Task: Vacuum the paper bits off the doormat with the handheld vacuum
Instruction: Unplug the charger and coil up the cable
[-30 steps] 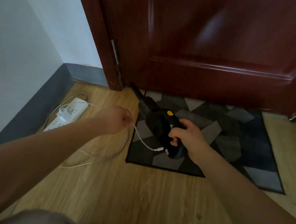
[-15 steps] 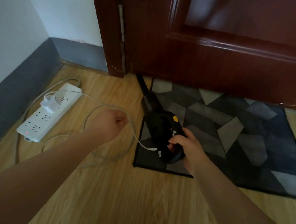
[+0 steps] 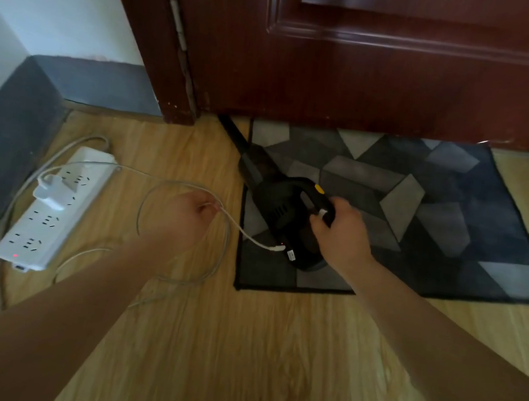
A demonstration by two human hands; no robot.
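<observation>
A black handheld vacuum (image 3: 277,207) with a yellow button lies on the left part of the grey geometric doormat (image 3: 441,203), its long nozzle pointing toward the door hinge. My right hand (image 3: 339,233) grips its handle. A white charging cable (image 3: 251,237) is plugged into the vacuum's rear end. My left hand (image 3: 187,215) pinches that cable over the wooden floor, a short way left of the mat. I cannot make out paper bits on the mat.
A white power strip (image 3: 53,209) with a white charger plugged in lies on the floor by the dark skirting at left; cable loops (image 3: 175,276) trail around my left forearm. The dark red door (image 3: 375,63) stands shut right behind the mat.
The view has dropped lower and nearer to the floor. My right hand has shifted up along the vacuum's handle. My left hand keeps its pinch on the cable.
</observation>
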